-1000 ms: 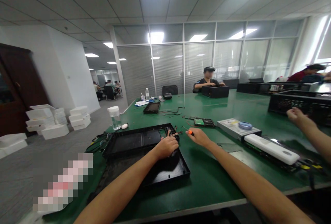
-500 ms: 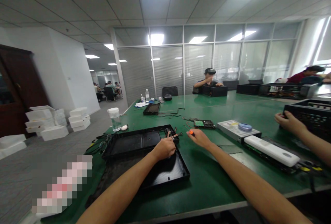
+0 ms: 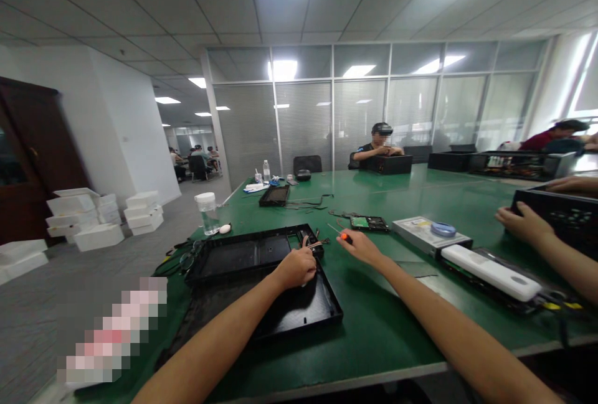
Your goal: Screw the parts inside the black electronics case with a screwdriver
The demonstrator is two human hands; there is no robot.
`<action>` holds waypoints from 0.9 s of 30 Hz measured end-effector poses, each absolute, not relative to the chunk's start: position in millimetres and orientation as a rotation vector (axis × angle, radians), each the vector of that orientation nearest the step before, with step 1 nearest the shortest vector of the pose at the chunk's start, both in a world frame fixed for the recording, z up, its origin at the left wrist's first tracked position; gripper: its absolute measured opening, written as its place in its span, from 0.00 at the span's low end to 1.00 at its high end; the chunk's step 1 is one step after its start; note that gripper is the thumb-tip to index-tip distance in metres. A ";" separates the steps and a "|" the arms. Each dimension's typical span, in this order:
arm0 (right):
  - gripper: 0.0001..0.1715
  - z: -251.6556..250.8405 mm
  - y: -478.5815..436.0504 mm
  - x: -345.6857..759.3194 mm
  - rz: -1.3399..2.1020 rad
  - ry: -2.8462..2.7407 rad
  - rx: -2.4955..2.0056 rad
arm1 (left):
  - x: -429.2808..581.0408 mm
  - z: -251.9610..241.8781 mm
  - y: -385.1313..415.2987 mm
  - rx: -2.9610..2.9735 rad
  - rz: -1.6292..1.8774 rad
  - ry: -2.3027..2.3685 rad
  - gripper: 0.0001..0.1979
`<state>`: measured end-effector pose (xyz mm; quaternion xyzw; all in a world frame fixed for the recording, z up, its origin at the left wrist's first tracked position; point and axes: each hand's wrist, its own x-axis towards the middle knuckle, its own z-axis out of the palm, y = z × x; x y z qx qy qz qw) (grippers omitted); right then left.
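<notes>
My left hand (image 3: pixel 298 264) is closed at the right side of an open black computer case (image 3: pixel 255 254), its fingers curled on a bundle of thin multicoloured wires (image 3: pixel 319 241). What lies under the fingertips is hidden. My right hand (image 3: pixel 360 246) grips a screwdriver (image 3: pixel 346 238) by its orange and black handle, just right of the case. The thin shaft points up and to the left, apart from the wires. Beyond that hand sits a small device with a green circuit board (image 3: pixel 359 222).
To the right are a metal drive (image 3: pixel 423 233) with a blue tape roll (image 3: pixel 443 229) and a long white casing (image 3: pixel 490 272). A co-worker's hands hold a black box (image 3: pixel 560 217) at the far right. A clear jar (image 3: pixel 208 214) stands left, beside the table edge.
The screwdriver has turned slightly in my right hand, showing more of its handle and shaft. My left hand stays put. The co-worker's black box at the right has tilted.
</notes>
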<state>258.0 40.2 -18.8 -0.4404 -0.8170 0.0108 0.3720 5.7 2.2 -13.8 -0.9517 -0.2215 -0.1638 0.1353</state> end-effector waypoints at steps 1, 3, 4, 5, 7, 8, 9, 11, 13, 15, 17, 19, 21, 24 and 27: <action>0.10 -18.1 41.0 257.7 0.095 -2.064 -1.136 | 5.3 -12.3 1.1 -2.781 -0.481 -0.640 0.07; 0.13 -15.7 41.9 257.7 0.305 -2.005 -1.169 | 4.2 -10.1 -0.2 -2.825 -0.509 -0.632 0.06; 0.15 -13.8 41.7 258.2 0.444 -1.988 -1.169 | 3.7 -9.6 -0.2 -2.841 -0.527 -0.632 0.06; 0.16 -11.3 41.1 259.1 0.594 -1.982 -1.141 | 3.3 -9.6 0.2 -2.855 -0.543 -0.634 0.07; 0.17 -4.9 38.9 261.7 0.857 -1.978 -1.015 | 2.9 -11.3 1.9 -2.873 -0.553 -0.644 0.07; 0.17 -1.2 37.6 263.0 0.939 -1.959 -0.945 | 2.9 -12.9 3.0 -2.877 -0.551 -0.657 0.07; 0.17 2.3 36.6 264.2 0.983 -1.925 -0.892 | 3.0 -14.8 4.0 -2.879 -0.548 -0.674 0.07; 0.17 8.1 35.2 265.1 0.974 -1.806 -0.874 | 3.2 -18.8 5.4 -2.878 -0.553 -0.733 0.07; 0.19 11.0 34.7 263.5 0.848 -1.681 -0.929 | 3.4 -21.9 5.9 -2.869 -0.573 -0.819 0.06; 0.19 11.0 33.6 259.9 0.631 -1.646 -0.969 | 3.5 -23.5 5.8 -2.860 -0.611 -0.899 0.06; 0.17 9.5 31.0 255.7 0.412 -1.707 -0.971 | 3.7 -24.1 5.5 -2.871 -0.657 -0.939 0.09; 0.15 7.6 27.3 252.3 0.259 -1.796 -0.969 | 4.0 -24.2 5.4 -2.887 -0.705 -0.962 0.12; 0.14 6.3 23.7 250.4 0.169 -1.862 -0.978 | 4.3 -24.2 5.5 -2.897 -0.730 -0.981 0.13; 0.13 5.5 21.6 250.0 0.085 -1.908 -0.991 | 4.3 -24.5 6.0 -2.887 -0.712 -1.002 0.13; 0.12 5.3 22.7 250.9 0.014 -1.945 -1.010 | 4.0 -25.3 6.8 -2.874 -0.673 -0.998 0.10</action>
